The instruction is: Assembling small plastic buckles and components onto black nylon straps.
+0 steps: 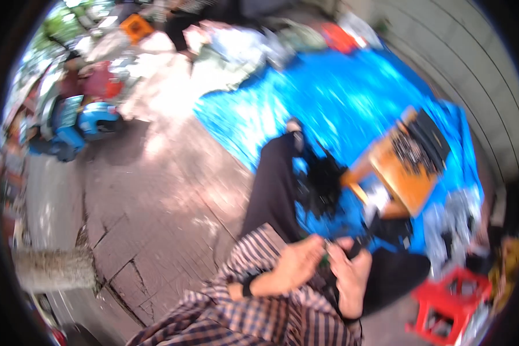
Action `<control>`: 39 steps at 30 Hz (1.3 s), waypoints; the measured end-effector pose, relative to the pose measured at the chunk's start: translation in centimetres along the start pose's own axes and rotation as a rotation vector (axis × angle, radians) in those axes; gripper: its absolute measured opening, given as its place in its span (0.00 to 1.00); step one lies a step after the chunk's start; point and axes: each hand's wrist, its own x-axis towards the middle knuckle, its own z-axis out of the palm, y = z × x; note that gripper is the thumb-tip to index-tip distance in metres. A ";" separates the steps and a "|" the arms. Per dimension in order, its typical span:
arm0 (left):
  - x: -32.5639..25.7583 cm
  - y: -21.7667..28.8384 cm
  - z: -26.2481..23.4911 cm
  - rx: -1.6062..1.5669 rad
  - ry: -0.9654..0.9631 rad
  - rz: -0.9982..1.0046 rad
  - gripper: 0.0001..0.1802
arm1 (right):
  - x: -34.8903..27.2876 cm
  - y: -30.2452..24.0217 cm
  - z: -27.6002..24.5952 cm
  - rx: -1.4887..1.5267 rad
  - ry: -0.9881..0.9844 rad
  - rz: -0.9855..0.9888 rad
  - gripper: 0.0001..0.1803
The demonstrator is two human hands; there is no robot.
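My left hand (297, 262), with a dark band at the wrist, is closed in front of my lap. Its fingertips pinch at something too small and blurred to name. Close beside it, my right hand (350, 268) is closed too, thumb toward the left fingertips. A dark shape (363, 237) shows at its fingers; I cannot tell its kind or whether it is held. Some green shows between the hands. Beyond them, a heap of black strands or pieces (324, 179) lies on a blue tarp (340, 86).
An orange-brown wooden stand (406, 179) holds small dark pieces and a black case (428, 135). Clear plastic bags (450, 222) and a red plastic stool (452, 303) are at right. A blue-and-red motorbike (72, 124) and tree trunk (55, 270) stand left, a wall (461, 63) far right.
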 end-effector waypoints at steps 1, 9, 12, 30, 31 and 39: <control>-0.1 0.4 0.5 0.005 -0.015 0.020 0.08 | 0.1 0.4 -0.4 0.048 0.065 -0.018 0.09; -1.7 0.6 1.0 0.030 -0.116 0.009 0.06 | -0.9 1.0 -1.9 0.195 0.004 0.058 0.07; -0.5 1.1 0.0 0.043 -0.150 0.040 0.11 | -0.5 0.5 -1.6 0.208 -0.018 0.073 0.08; 0.2 0.2 -0.6 -0.433 -0.295 -0.326 0.07 | 0.1 0.6 -2.0 0.233 -0.155 0.084 0.10; 0.1 0.1 -0.6 -0.433 -0.294 -0.327 0.07 | 0.0 0.5 -1.8 0.233 -0.155 0.085 0.10; -0.1 0.2 -0.2 -0.259 -0.149 -0.223 0.07 | -0.7 -0.1 -1.5 0.100 -0.195 0.088 0.08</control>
